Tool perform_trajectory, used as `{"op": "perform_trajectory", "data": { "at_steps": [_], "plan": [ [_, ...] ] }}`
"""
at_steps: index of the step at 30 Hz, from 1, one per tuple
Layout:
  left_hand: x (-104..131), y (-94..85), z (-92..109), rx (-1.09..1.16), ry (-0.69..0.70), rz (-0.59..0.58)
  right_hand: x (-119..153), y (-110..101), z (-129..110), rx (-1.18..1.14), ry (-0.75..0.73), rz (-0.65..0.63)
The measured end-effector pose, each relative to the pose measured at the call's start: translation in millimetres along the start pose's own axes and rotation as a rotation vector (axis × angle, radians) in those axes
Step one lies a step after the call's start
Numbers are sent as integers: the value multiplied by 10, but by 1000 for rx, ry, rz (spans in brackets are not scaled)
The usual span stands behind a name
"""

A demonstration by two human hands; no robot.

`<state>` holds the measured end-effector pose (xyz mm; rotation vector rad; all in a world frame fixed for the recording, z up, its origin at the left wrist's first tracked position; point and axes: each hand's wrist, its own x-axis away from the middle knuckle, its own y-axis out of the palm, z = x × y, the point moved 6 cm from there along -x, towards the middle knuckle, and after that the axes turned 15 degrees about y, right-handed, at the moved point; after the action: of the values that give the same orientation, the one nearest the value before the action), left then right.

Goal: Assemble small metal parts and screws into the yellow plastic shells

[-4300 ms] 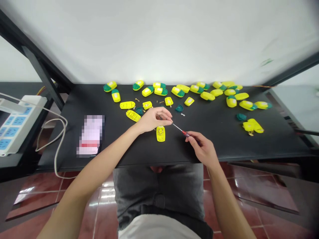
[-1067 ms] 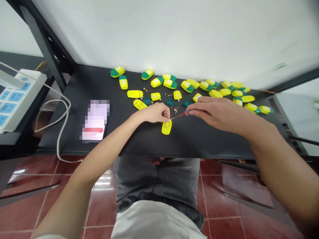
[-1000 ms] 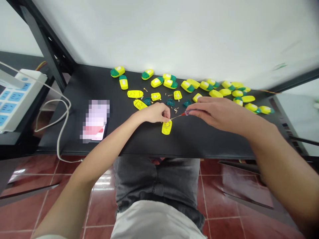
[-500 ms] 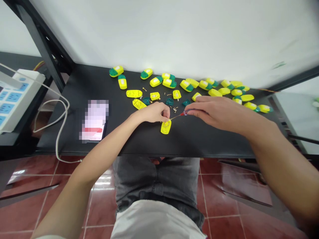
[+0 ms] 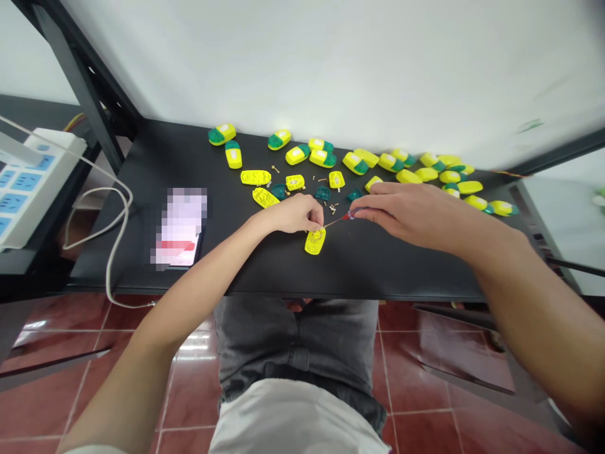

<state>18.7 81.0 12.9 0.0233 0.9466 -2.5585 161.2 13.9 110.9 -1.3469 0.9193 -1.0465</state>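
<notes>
In the head view a yellow plastic shell (image 5: 315, 242) lies on the black table, its hollow side up with small parts inside. My left hand (image 5: 299, 213) is closed at its far edge, thumb and fingers pinched against the shell. From the right, my right hand (image 5: 401, 211) grips a screwdriver (image 5: 348, 215) with a red and clear handle. Its thin shaft points left, and the tip meets the far end of the shell beside my left fingertips. Exactly what the tip touches is hidden.
Small screws (image 5: 333, 208), dark green covers (image 5: 322, 193) and open yellow shells (image 5: 256, 177) lie beyond my hands. Several yellow-and-green cases (image 5: 355, 162) line the wall. A phone (image 5: 182, 230) lies left, near a white cable (image 5: 113, 252) and a power strip (image 5: 40, 189).
Almost nothing differs. Both hands, the screwdriver and the shell hold their places; the whole view has shifted very slightly.
</notes>
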Motion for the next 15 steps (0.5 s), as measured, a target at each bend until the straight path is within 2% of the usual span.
{"op": "perform_trajectory", "data": {
  "at_steps": [15],
  "plan": [
    [17,9,-24,-2,50,2,6,-36,-43,55,5,-20]
  ]
}}
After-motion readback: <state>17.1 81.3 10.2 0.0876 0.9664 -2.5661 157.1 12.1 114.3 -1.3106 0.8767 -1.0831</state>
